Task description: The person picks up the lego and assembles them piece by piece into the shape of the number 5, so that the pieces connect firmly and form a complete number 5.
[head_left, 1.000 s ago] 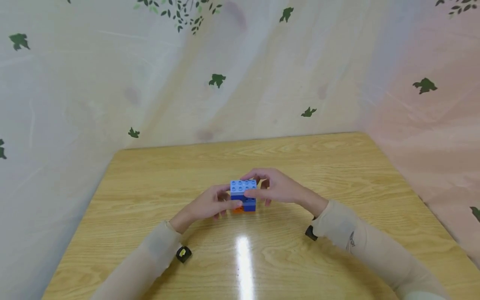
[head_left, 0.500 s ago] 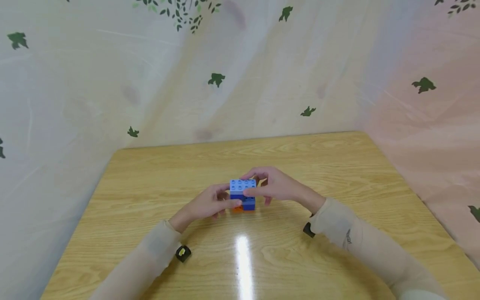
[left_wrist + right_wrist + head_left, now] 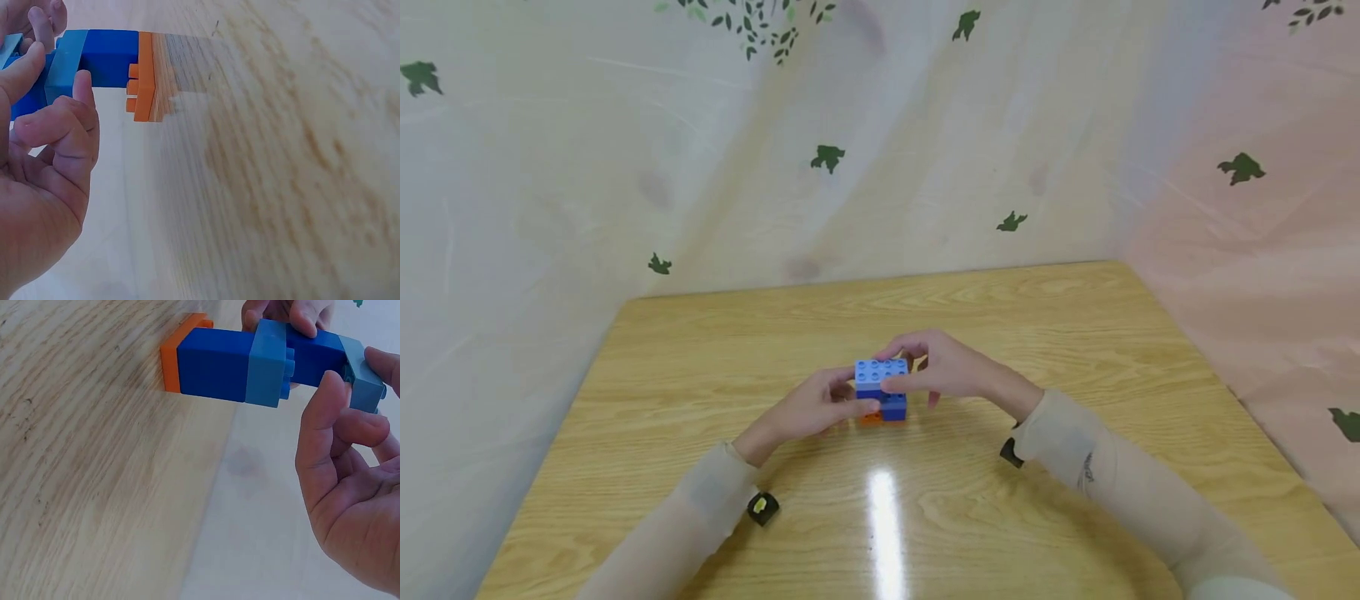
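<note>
A stack of toy building bricks stands on the wooden table (image 3: 1000, 317). An orange plate (image 3: 170, 370) forms its base. Above that come a dark blue brick (image 3: 212, 365), a light blue brick (image 3: 265, 362), an upper dark blue brick (image 3: 312, 359) set to one side, and a top light blue brick (image 3: 871, 371). My right hand (image 3: 955, 367) pinches the top light blue brick between thumb and fingers. From the left, my left hand (image 3: 808, 407) holds the stack lower down, its thumb against the upper dark blue brick in the right wrist view.
A pale curtain (image 3: 715, 167) with green leaf prints hangs behind the table and along its sides. Black wrist devices, a left one (image 3: 763, 507) and a right one (image 3: 1012, 452), hang below the sleeves. A bright light reflection lies on the table in front of the stack.
The whole head view has shifted slightly to the left. Both hands keep their hold on the stack, and the bricks look arranged as before.
</note>
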Action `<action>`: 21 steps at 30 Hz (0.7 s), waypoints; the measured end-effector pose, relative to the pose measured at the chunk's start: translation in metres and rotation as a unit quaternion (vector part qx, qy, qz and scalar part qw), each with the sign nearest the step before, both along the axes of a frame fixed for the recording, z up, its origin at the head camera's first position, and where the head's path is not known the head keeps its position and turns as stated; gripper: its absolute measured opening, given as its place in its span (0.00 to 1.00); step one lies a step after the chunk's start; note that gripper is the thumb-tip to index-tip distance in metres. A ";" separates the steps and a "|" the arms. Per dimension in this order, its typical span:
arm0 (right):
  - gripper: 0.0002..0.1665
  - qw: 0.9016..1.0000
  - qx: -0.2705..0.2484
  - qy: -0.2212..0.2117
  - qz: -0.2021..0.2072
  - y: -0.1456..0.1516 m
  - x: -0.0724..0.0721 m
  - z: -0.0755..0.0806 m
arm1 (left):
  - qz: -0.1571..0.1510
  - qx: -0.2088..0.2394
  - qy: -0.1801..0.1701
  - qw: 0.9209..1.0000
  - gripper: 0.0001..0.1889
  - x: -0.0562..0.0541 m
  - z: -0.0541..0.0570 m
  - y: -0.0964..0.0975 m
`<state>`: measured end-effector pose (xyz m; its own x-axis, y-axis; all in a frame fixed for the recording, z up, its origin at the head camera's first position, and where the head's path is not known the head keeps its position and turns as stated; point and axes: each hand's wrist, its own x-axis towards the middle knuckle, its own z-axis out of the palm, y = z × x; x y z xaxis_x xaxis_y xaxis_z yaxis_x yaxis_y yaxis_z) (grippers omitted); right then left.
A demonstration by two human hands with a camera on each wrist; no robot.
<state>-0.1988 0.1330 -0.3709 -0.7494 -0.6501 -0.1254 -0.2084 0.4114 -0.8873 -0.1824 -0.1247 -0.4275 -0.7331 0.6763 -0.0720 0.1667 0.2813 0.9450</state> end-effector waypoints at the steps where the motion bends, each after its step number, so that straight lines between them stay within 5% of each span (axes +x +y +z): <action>1: 0.24 1.000 0.004 -0.001 0.000 0.000 0.000 0.001 | 0.000 0.000 0.000 1.000 0.24 0.000 0.000 0.000; 21: 0.25 1.000 0.002 -0.004 -0.003 0.002 -0.003 -0.003 | -0.001 -0.008 0.007 1.000 0.24 0.000 0.002 0.001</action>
